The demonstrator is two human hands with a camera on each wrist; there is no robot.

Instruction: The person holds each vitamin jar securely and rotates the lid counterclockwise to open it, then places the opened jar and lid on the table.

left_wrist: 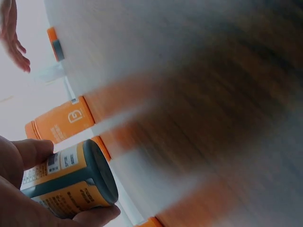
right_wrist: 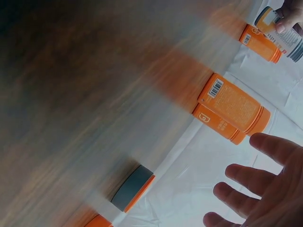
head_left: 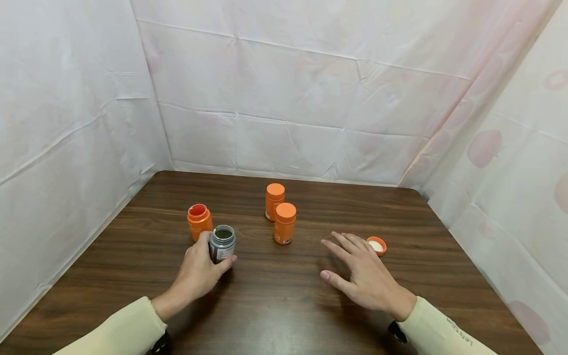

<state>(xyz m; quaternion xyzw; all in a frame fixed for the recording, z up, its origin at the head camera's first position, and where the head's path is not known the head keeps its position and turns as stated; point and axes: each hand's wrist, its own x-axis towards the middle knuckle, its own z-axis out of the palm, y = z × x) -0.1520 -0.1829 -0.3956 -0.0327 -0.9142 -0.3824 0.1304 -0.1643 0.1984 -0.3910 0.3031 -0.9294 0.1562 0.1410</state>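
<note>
My left hand (head_left: 201, 268) grips a dark grey-green bottle (head_left: 222, 245) with a printed label, its fingers and thumb around the sides. The bottle has no lid and its mouth faces up. In the left wrist view its base (left_wrist: 102, 170) shows clear of the table. Just behind it in the head view stands an uncapped orange bottle (head_left: 199, 222). My right hand (head_left: 366, 276) is over the right half of the table, fingers spread, holding nothing. Close to its fingers lies an upturned orange lid (head_left: 376, 246) with a white liner. A dark grey lid (right_wrist: 130, 189) shows in the right wrist view.
Two capped orange bottles stand mid-table, the front one (head_left: 284, 224) partly covering the rear one (head_left: 274, 199). Pale sheeting (head_left: 284, 98) closes off the back and sides of the brown wooden table (head_left: 284, 291).
</note>
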